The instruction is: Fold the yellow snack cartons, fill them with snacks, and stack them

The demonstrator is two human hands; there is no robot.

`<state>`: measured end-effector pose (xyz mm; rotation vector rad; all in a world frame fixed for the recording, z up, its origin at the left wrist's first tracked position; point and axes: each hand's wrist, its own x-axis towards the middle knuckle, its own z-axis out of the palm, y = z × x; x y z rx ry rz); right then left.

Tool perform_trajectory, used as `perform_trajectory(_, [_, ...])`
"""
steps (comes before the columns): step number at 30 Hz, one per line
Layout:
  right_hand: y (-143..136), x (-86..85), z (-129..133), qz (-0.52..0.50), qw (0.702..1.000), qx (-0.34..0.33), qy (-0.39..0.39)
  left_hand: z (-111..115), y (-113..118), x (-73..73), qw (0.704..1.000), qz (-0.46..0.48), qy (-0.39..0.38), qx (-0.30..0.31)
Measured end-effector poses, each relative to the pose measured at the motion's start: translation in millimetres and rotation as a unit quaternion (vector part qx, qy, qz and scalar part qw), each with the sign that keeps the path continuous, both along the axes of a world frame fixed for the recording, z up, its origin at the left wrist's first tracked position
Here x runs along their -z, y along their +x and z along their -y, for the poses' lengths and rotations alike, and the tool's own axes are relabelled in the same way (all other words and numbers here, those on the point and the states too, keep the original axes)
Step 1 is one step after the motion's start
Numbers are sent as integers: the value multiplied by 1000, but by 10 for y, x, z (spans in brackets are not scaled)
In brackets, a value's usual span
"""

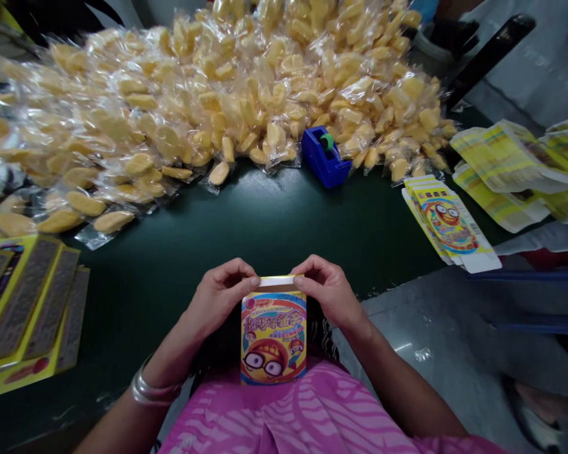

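Note:
A yellow printed cardboard box (273, 337) with a cartoon face in glasses is held in front of my lap, its print upside down to me. My left hand (224, 290) pinches the left end of its white-edged flap between thumb and finger. At the flap's right end, my right hand (326, 291) has the same kind of pinch. Whether anything is inside the box cannot be seen.
A large heap of clear-wrapped yellow pieces (194, 107) covers the back of the dark green table (246, 221). At its front edge stands a blue tape dispenser (325, 157). Flat cartons (447, 221) lie at right, with stacked carton bundles (511, 157) behind; large yellow-edged packs (33, 302) lie at left.

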<state>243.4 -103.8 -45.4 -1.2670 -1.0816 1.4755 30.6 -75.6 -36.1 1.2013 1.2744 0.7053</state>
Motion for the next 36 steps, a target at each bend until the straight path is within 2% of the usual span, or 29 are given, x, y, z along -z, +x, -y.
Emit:
perform_trajectory(3, [-16,-8,118,21,999,16,34,54,-16,-8,1000,-17,23,-7])
perform_trajectory(7, [-33,-24,314,46,996,40,70,235,-38,1,998,-32,41,-18])
perform_trajectory(12, [-61,43,437,50,992,64,91,465,-44,114,991,-90,92,-43])
perform_trajectory(15, [-74,92,469,56,992,83,82,510,-67,183,990,-97,106,0])
perform_trajectory(18, [-73,109,486,61,992,86,74,462,-136,186,990,-80,105,49])
perform_trajectory(22, [-69,48,471,117,981,53,148,330,-235,82,993,-2,81,89])
perform_trajectory(25, [-72,-38,434,133,970,28,202,280,-226,-4,996,47,38,66])
perform_trajectory(28, [-72,-102,399,131,969,14,211,325,-177,-23,996,45,57,43])
perform_trajectory(30, [-78,-115,388,114,974,5,198,390,-156,5,996,46,66,35])
perform_trajectory(33, [-115,-98,400,71,984,10,163,483,-145,60,998,61,30,-7])
perform_trajectory(36, [-143,-57,393,12,994,27,101,516,-156,97,998,28,5,-49])
